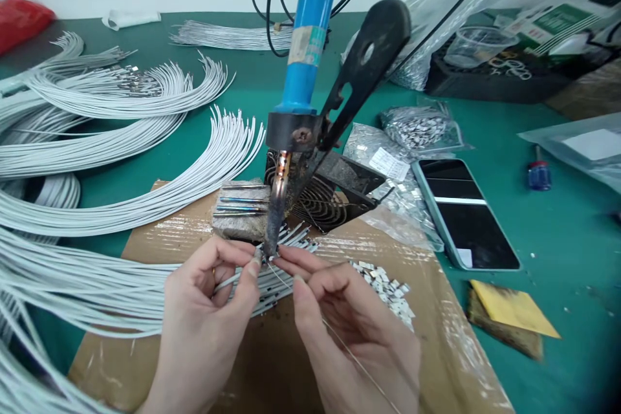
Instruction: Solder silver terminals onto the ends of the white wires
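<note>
Together: left hand (213, 297) pinching a wire (228, 281), right hand (356, 320) pinching solder (359, 363), at the iron (298, 90).
Best kept steady, solder fed sparingly.

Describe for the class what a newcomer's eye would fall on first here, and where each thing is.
Probably the bright blue soldering iron, slanting down through the upper middle, its dark tip between the left hand and right hand. Next might come the bundles of pale wires sweeping across the left side, then the phone lying on the green table at right.
</note>
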The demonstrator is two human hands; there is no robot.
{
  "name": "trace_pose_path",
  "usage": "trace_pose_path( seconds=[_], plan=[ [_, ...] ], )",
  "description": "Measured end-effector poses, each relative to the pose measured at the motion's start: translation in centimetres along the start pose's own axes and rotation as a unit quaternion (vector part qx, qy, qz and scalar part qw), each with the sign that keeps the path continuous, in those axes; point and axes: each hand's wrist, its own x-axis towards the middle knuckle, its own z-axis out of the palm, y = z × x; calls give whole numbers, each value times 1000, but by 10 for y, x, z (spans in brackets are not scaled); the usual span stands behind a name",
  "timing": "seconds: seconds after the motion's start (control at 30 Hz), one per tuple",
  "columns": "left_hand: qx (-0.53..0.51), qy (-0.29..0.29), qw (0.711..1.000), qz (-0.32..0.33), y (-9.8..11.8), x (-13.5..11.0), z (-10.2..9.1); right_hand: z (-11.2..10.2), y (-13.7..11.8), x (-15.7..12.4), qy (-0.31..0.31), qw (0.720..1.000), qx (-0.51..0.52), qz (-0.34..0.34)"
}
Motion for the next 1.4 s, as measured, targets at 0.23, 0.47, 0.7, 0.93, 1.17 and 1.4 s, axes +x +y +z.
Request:
trace_pose_path(
  seconds=[0.23, 0.47, 0.7, 0.93, 1.17, 1.4],
  plan=[
    [4, 8, 1000, 3, 0, -1, -1, 0, -1, 0, -7, 1000, -7, -8],
    [-1, 2, 1000, 6, 0, -1, -2, 1, -1, -1, -3, 1000, 0, -6],
    [1, 6, 1000, 4, 1, -1, -2, 1, 0, -1, -1, 1000, -6, -20],
    [7, 6, 1000, 13, -1, -1, -1, 1, 0, -1, -10, 999, -21, -31],
    [7, 13, 1000, 17, -1, -2, -4, -2, 3, 1, -23, 998, -39, -52],
    [8, 10, 1000, 14, -1, 0, -2, -2, 3, 0, -18, 998, -45, -44]
  ],
)
